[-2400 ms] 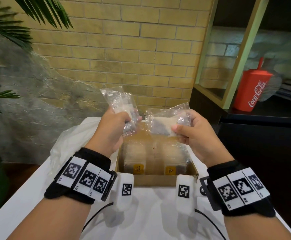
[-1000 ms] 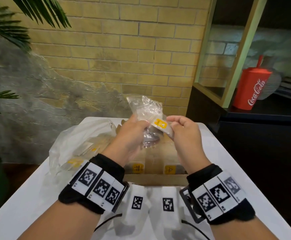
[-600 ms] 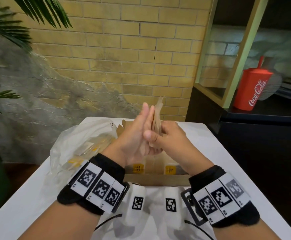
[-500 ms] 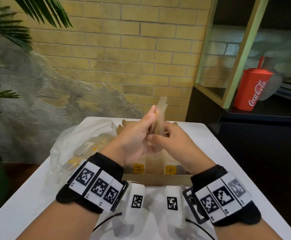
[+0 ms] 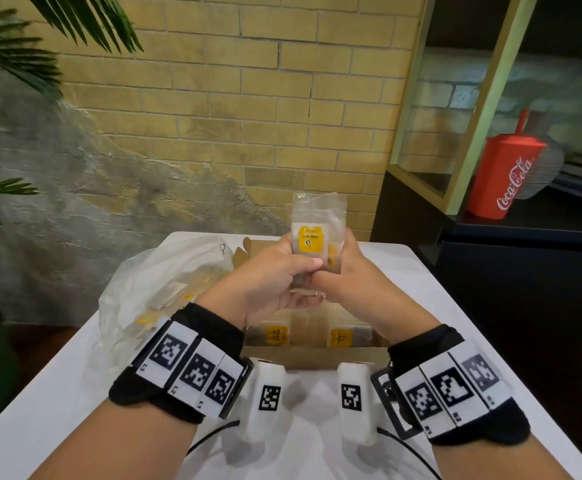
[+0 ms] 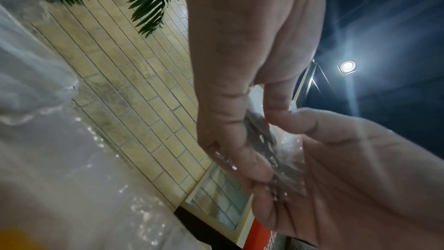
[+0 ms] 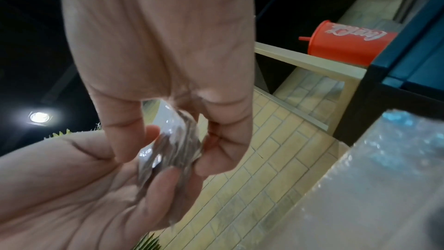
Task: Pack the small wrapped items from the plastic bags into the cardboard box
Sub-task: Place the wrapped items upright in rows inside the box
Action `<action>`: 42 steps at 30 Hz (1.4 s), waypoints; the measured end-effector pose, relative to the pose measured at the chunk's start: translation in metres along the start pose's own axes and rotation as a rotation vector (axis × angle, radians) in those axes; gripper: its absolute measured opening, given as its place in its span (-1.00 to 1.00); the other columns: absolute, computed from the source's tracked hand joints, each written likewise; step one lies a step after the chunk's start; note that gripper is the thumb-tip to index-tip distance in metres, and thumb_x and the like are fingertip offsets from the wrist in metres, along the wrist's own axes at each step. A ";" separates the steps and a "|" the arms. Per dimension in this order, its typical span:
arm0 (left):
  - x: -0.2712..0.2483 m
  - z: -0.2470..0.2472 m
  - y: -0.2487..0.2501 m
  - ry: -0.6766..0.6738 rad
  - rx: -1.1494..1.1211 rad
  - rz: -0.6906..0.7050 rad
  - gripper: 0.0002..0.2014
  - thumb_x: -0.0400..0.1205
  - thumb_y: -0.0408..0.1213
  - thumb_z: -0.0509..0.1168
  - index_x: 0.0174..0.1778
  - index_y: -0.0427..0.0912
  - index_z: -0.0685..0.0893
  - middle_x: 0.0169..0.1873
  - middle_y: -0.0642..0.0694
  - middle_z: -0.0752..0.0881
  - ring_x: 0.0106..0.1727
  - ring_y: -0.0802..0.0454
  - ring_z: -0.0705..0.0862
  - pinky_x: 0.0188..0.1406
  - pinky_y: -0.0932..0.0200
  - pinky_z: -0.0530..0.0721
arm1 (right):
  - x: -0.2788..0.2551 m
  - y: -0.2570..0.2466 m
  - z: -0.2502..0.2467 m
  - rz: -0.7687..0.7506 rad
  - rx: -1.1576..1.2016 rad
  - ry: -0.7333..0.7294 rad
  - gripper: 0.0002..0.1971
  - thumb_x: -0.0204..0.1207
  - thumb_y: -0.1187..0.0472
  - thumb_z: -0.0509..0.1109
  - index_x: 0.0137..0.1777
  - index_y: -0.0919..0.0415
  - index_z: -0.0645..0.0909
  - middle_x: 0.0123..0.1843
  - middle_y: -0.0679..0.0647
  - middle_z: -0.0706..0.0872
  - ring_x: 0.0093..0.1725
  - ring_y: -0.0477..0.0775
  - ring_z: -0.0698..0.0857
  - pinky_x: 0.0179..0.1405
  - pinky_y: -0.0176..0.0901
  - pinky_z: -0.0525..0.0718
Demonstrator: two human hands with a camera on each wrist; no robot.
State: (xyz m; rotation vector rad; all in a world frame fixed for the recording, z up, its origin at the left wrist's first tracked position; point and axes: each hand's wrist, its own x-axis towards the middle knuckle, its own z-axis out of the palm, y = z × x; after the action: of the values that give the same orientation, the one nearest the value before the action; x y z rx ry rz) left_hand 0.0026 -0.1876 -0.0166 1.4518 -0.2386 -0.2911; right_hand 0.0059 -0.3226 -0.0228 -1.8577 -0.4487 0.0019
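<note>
Yellow brick wall and a rough grey rock face close off the back, and a white table (image 5: 431, 306) runs toward them carrying the open cardboard box (image 5: 313, 355). Both hands are raised together over the box: the left hand (image 5: 268, 285) and the right hand (image 5: 348, 275) each pinch the lower end of a small wrapped stack (image 5: 312, 237), upright in clear film with a yellow label facing the camera. From the wrist views the fingers curl round crinkled film (image 7: 173, 145), though whether it is one packet or two pressed together I cannot tell. Several labelled packets (image 5: 275, 336) already stand in the box (its near row looks partly filled). A large plastic bag (image 5: 164, 278) with more items lies just left of the box. This reads as the squaring-up step before placement; next, the stack likely needs lowering into a free slot, label side aligned with its neighbours.
</note>
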 end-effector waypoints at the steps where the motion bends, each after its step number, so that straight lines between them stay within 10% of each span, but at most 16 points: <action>1: 0.000 0.001 0.000 0.000 -0.007 0.009 -0.72 0.69 -0.42 0.13 0.28 -0.05 0.48 0.03 -0.10 0.71 -0.16 0.08 0.70 -0.21 0.13 0.70 | 0.001 0.000 0.000 0.011 -0.044 0.022 -0.41 0.32 0.16 0.49 0.28 -0.10 0.28 0.19 0.06 0.63 0.19 0.08 0.65 0.11 0.04 0.67; 10: 0.001 -0.005 0.001 0.022 -0.039 0.048 -0.69 0.65 -0.40 0.23 0.27 -0.01 0.48 0.15 -0.11 0.70 0.07 -0.06 0.71 -0.13 0.07 0.71 | 0.000 -0.001 -0.007 -0.105 -0.081 0.294 -0.85 0.51 0.30 0.40 0.00 0.05 0.62 -0.30 -0.08 0.62 -0.26 -0.08 0.61 -0.26 -0.23 0.66; 31: -0.004 -0.011 0.003 -0.046 0.136 0.138 -0.67 0.62 -0.35 0.29 0.28 0.03 0.51 0.00 -0.02 0.73 -0.15 0.11 0.74 -0.34 0.27 0.68 | -0.002 -0.002 -0.012 0.037 0.273 0.176 -0.79 0.46 0.27 0.44 0.10 0.21 0.67 0.01 0.11 0.81 -0.12 0.02 0.80 -0.31 -0.24 0.73; 37: 0.001 -0.015 0.003 0.070 0.024 0.162 -0.87 0.64 -0.40 0.25 -0.09 -0.05 0.51 -0.34 0.03 0.77 -0.39 0.14 0.75 -0.43 0.24 0.72 | -0.002 -0.001 -0.017 0.058 0.337 0.130 -0.84 0.48 0.34 0.40 0.02 0.13 0.65 -0.09 0.02 0.79 -0.24 -0.14 0.77 -0.30 -0.30 0.71; 42: 0.004 -0.014 -0.001 0.208 0.052 0.211 -0.72 0.52 -0.39 0.42 -0.03 -0.15 0.42 -0.21 -0.14 0.69 -0.41 0.15 0.70 -0.47 0.28 0.66 | 0.000 0.002 -0.010 0.076 0.335 0.105 -0.79 0.50 0.34 0.39 0.12 0.21 0.67 0.00 0.12 0.80 -0.07 0.05 0.78 -0.05 -0.05 0.75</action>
State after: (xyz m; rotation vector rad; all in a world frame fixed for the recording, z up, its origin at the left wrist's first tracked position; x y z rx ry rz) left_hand 0.0114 -0.1759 -0.0195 1.4821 -0.2293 0.0377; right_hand 0.0085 -0.3325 -0.0210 -1.5354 -0.2853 0.0291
